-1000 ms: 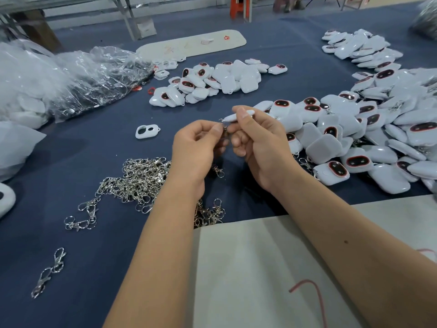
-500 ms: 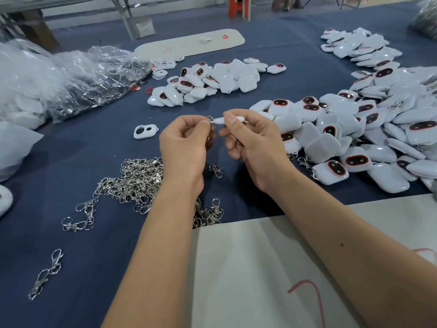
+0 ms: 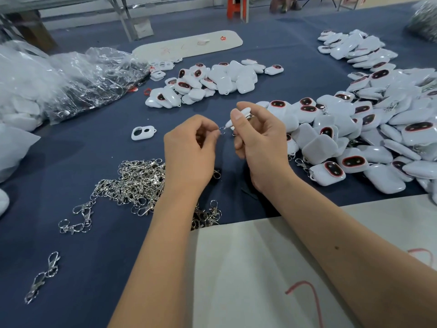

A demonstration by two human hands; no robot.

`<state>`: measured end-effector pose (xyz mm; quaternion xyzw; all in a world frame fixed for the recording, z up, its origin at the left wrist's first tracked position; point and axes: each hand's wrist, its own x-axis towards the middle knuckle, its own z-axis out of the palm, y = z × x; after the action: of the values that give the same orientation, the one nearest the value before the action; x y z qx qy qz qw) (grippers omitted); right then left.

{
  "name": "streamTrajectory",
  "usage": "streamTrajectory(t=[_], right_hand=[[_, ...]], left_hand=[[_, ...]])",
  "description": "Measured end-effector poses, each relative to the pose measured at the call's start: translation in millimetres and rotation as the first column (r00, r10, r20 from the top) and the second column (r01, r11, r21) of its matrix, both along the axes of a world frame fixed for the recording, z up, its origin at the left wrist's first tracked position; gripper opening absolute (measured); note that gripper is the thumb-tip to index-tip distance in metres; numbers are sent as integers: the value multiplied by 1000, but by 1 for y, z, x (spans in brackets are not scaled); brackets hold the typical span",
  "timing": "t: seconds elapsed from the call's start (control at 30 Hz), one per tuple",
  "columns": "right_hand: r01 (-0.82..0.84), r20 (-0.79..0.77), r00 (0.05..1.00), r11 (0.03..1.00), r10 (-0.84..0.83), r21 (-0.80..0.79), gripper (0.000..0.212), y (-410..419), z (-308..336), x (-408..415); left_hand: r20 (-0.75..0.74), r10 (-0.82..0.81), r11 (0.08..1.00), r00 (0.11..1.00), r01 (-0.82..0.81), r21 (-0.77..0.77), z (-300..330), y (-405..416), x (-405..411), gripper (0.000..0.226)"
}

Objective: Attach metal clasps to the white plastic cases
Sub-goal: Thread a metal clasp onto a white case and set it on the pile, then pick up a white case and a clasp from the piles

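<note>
Pinching clasp ring (image 3: 222, 130) between left fingers (image 3: 214, 133), touching case (image 3: 238, 117)

White case (image 3: 238, 116) held edge-on, a small metal ring (image 3: 222, 130) (apparently the clasp's) touching its corner.

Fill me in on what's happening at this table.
A person is fitting metal clasps to white plastic cases. The right hand pinches one white case edge-on, while the left hand holds a small metal ring right at the case's corner; whether it is threaded yet is unclear. A pile of loose clasps lies on the blue cloth at left, and a big heap of cases sits at right.
</note>
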<state>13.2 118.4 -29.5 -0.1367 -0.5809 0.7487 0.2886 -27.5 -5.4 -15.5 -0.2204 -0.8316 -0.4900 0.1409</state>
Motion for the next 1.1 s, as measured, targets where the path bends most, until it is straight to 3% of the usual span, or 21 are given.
streamTrajectory(t=[0.1, 0.17, 0.23, 0.33, 0.47, 0.6, 0.7, 0.83, 1.1], right_hand=[[285, -35, 958, 937, -284, 204, 33, 3, 1, 2], [434, -79, 900, 860, -430, 267, 56, 8, 3, 5], [489, -60, 864, 804, -500, 338, 79, 14, 3, 6], [489, -60, 846, 725, -530, 485, 75, 13, 4, 8], [342, -116, 919, 614, -377, 711, 52, -8, 6, 4], [7, 81, 977, 408, -198, 913, 49, -19, 7, -28], [-220, 273, 944, 262, -184, 940, 55, -24, 4, -65], [-366, 376, 907, 84, -188, 927, 68, -29, 0, -106], [-489, 494, 844, 78, -208, 869, 70, -16, -1, -139]], left_hand=[[55, -13, 999, 998, 15, -41, 2, -3, 1, 12], [101, -71, 988, 992, 84, -132, 5, -10, 1, 10], [135, -109, 952, 985, 142, -271, 9, -21, 0, 8], [237, -141, 886, 961, 229, -403, 17, -37, -4, 17], [290, -163, 810, 943, 295, -506, 20, -40, -1, 24], [247, -141, 842, 959, 247, -479, 18, -38, -4, 29], [236, -93, 863, 967, 197, -466, 11, -43, -13, 24], [200, 5, 929, 980, 70, -364, 2, -53, -23, 21], [185, 64, 944, 981, 0, -330, -5, -60, -30, 22]])
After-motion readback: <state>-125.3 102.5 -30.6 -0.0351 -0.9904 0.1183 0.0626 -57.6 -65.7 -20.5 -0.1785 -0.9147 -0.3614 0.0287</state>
